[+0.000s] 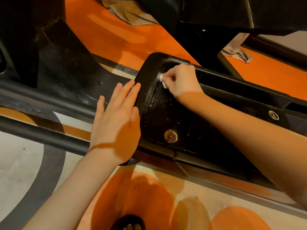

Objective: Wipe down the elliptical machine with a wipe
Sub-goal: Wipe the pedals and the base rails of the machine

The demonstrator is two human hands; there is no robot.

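The elliptical's black foot pedal (166, 117) fills the middle of the view, dusty with white specks along its raised front lip. My right hand (181, 83) curls round a small white wipe (163, 81) and presses it against the pedal's inner edge near the toe end. My left hand (116, 117) lies flat with straight fingers on the outer rim of the pedal and the rail beside it. A brass-coloured bolt (170, 136) sits in the pedal floor.
Black rails (49, 98) of the machine run left to right under my left hand. The floor (116, 39) is orange and pale with a dark curved stripe. A crumpled grey cloth (237, 53) lies at the far right, another cloth (129, 13) at the top.
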